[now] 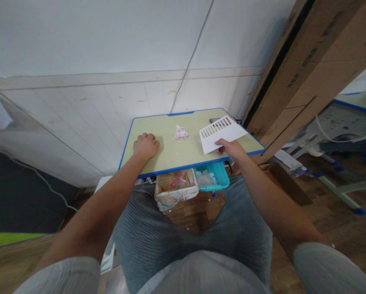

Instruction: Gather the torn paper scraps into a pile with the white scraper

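My right hand pinches the near edge of a white card, thumb on top and fingers underneath. A row of narrow slots runs along the card's far side, and the card is tilted over the right part of a pale yellow-green desk with blue edging. My left hand rests palm down on the left part of the desk, fingers loosely bent and a little apart, with nothing visible in it. Between my hands lies a small crumpled heap of white and pinkish scraps. A dark flat object is partly hidden behind the card.
Below the desk's front edge are a lined bin with refuse and a turquoise basket holding whitish scraps. A white wall stands behind the desk. Tall cardboard boxes rise on the right, near another desk.
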The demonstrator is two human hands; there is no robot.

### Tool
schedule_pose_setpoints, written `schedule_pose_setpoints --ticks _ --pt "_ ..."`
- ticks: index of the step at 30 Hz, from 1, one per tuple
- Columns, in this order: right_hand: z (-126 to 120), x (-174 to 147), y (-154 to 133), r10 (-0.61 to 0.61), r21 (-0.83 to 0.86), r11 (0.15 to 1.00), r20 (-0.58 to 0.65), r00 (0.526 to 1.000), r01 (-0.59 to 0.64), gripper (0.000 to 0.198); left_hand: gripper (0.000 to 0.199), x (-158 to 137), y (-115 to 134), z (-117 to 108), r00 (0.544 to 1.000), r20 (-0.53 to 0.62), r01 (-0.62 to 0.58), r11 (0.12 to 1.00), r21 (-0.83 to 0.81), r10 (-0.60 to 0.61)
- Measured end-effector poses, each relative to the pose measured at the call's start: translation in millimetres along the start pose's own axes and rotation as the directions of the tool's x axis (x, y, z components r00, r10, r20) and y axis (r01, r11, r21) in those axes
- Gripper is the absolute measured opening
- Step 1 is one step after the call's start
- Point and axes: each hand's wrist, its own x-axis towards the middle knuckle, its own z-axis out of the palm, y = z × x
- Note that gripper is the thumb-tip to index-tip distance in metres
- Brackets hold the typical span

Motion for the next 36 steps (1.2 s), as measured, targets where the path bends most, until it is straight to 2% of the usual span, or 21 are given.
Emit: schedule_pose_setpoints --ticks 5,13,20,25,29,33,36 --pt "17.0 45.8 -13.0 0.018 -0.035 0.999 0.083 0.996 -0.016 0.017 0.056 40.0 -1.9 0.5 0.999 0.022 0.026 0.999 -0.020 -0.026" --pt "73.8 121.2 -41.7 -0.073 -0.100 0.990 0.202 0.977 0.095 0.004 0.052 103.0 2.4 15.5 1.000 0.009 -0.004 0.995 -0.096 0.005" --pt "76.1 174.5 -41.7 -0.063 -0.233 0.966 0.218 0.974 0.115 0.009 0.048 133.1 -5.0 35.1 0.987 -0.058 -0.155 0.985 -0.075 0.151" --pt "82.5 171.6 -40.4 -0.041 -0.432 0.891 0.224 0.974 0.137 0.013 0.045 132.7 -9.6 43.7 0.976 -0.096 -0.203 0.975 -0.085 0.195" --pt "95.3 157.0 -43.9 -0.030 -0.499 0.848 0.295 0.955 0.181 0.017 0.044 128.9 -6.7 39.6 0.978 -0.073 -0.201 0.975 -0.096 0.194" --pt "94.6 149.9 -57.3 -0.054 -0.462 0.866 0.292 0.955 0.190 0.021 0.043 126.0 -3.4 35.0 0.982 -0.058 -0.184 0.976 -0.113 0.178" --pt "83.1 135.2 -65.9 -0.161 -0.325 0.910 0.298 0.941 0.258 0.026 0.042 125.6 -2.8 35.2 0.982 -0.060 -0.185 0.974 -0.130 0.178"
